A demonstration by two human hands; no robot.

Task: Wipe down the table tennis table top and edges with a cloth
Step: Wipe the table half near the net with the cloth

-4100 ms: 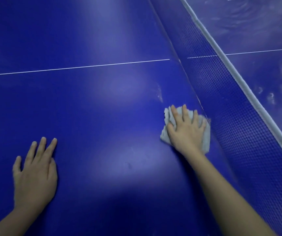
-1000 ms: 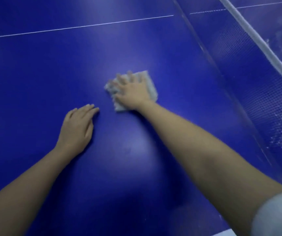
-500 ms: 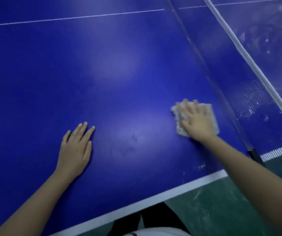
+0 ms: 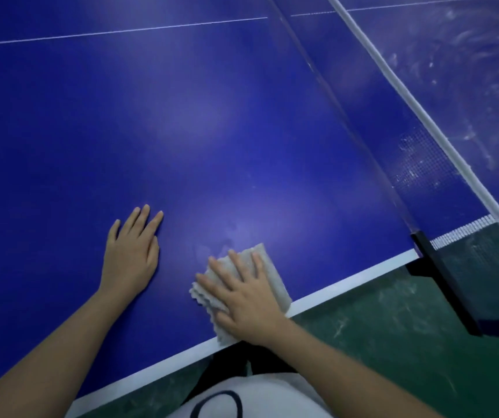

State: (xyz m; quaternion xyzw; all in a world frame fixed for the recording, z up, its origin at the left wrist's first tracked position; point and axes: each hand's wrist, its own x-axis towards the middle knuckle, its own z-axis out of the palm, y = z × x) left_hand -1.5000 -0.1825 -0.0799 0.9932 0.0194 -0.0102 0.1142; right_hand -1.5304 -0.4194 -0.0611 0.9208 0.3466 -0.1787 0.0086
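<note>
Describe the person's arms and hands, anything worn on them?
The left hand and right hand are bare: no gloves, rings or watch visible. Both forearms are uncovered, with no sleeves in view. Below them shows a white top with a dark curved print.

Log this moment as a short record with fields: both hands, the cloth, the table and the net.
left hand: flat on the blue table top, fingers straight, holding nothing
right hand: flat on the cloth, fingers spread, pressing it down
cloth: pale, folded, on the table top, overlapping the white edge line
net: to the right, white band on top, dark clamp at the table's edge
far half: whitish smears past the net
floor: green
</note>
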